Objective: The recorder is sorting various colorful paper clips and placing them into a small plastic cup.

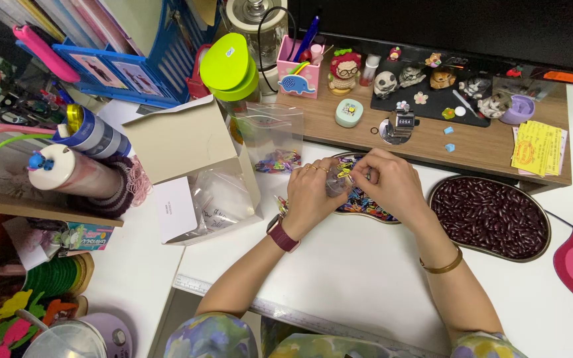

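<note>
You get bright, even indoor light from overhead, so the white desk (366, 272) reads almost washed out in the middle. Shadows stay soft and short, pooling under your left hand (310, 195) and right hand (392, 185). The dark monitor (445, 26) swallows detail up top. Focus holds well at the centre; straight edges bow slightly toward the corners.

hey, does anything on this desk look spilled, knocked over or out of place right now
Nothing looks spilled. The dark beads stay inside their tray, and the colourful pieces sit in the tray under both hands, left hand and right hand. A cardboard box lies open on its side with plastic bags inside; the desk is crowded.
</note>
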